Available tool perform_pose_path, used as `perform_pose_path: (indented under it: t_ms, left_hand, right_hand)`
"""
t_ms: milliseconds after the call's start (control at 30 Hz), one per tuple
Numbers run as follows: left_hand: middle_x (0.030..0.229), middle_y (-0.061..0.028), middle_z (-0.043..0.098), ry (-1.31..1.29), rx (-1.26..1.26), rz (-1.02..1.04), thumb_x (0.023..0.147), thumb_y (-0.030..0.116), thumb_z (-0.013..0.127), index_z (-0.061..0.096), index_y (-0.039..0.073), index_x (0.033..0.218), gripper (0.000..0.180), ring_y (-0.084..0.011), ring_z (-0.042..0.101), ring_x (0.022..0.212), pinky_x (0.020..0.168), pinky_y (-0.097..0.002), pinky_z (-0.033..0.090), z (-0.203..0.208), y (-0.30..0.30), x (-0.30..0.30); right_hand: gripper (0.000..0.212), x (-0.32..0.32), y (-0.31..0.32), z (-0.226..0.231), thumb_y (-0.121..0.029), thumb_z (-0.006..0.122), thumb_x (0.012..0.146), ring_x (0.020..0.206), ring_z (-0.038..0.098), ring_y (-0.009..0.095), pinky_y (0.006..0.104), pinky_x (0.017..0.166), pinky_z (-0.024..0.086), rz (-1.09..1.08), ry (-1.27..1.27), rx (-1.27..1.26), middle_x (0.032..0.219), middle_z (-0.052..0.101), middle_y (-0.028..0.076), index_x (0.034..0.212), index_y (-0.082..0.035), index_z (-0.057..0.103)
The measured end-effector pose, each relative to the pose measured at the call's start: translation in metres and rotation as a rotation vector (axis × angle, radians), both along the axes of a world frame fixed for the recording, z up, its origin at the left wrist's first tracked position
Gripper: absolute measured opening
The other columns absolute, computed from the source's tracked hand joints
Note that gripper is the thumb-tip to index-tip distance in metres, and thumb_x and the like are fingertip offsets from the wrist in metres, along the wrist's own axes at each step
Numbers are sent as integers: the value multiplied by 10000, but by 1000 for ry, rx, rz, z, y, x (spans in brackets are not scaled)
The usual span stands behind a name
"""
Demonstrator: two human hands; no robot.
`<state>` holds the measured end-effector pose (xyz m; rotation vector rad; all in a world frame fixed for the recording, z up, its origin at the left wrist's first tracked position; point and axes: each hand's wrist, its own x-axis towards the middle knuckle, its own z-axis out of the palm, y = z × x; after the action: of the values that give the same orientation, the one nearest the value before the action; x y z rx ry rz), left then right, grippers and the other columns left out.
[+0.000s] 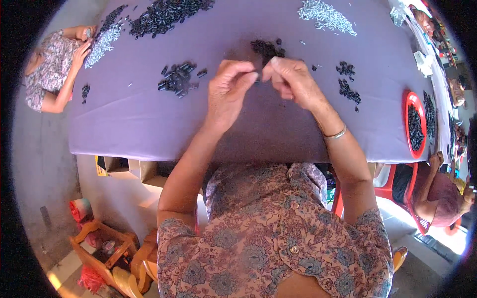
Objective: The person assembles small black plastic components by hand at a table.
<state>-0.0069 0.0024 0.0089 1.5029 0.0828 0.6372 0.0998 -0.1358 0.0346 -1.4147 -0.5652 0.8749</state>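
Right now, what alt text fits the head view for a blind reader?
A person's left hand and right hand curl close together over a purple tablecloth; anything held is too blurred to tell. Small black pieces and silvery rods lie piled around.

Tablecloth (pixel 119 134): we see smooth matt cloth, faint creases. Black pieces (pixel 178 80): glossy, plastic-looking. Pale pieces (pixel 327 19): shiny; metal or plastic, we cannot tell. Red plate (pixel 413 97): smooth, glossy, plastic-looking. Bracelet (pixel 338 134): polished metal. Shirt (pixel 238 243): soft matt printed cloth, shiny buttons (pixel 294 250). Chair (pixel 93 255): varnished wood. Box (pixel 151 172): matt cardboard. Floor (pixel 45 184): dull, rough-looking.
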Motion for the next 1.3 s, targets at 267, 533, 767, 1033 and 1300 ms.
perform_pose_path:
  t_ms: [267, 533, 767, 1033, 1300]
  left_hand:
    - [821, -69, 533, 206, 649, 445, 711, 37, 674, 629, 41, 827, 124, -199, 568, 696, 613, -311, 469, 3, 21, -5]
    - [855, -90, 533, 357, 946, 589, 706, 84, 661, 639, 74, 821, 118, -280, 567, 760, 653, -387, 466, 4, 43, -12]
    - [856, -97, 538, 204, 905, 618, 717, 30, 642, 635, 64, 897, 183, -272, 560, 767, 664, -365, 461, 6, 38, -7]
    - [780, -44, 550, 40, 467, 293, 767, -36, 619, 618, 35, 891, 142, -107, 529, 680, 596, -229, 430, -4, 13, 0]
    - [885, -13, 589, 105, 51, 21, 828, 0, 591, 596, 40, 978, 155, -75, 554, 803, 683, -212, 450, -1, 5, 0]
  right_hand:
    - [223, 38, -14, -4, -207, 603, 870, 484, 368, 9, 178, 412, 280, -235, -533, 43, 567, 464, -49, 707, -57, 584]
    - [18, 41, -19, -10, 2, 625, 793, 656, 491, 28, 199, 567, 411, -72, -708, -107, 714, 551, -33, 805, 7, 614]
    - [157, 34, -16, -11, 35, 668, 702, 617, 548, 104, 254, 550, 453, 9, -1080, -226, 705, 531, 40, 834, 0, 589]
    - [170, 21, -8, -5, 11, 645, 662, 593, 547, 177, 295, 534, 457, -20, -1112, -133, 690, 520, 66, 802, -22, 553]
    - [217, -3, 2, 1, 43, 633, 661, 571, 506, 110, 230, 504, 440, -101, -1148, 87, 703, 508, 29, 853, -41, 577]
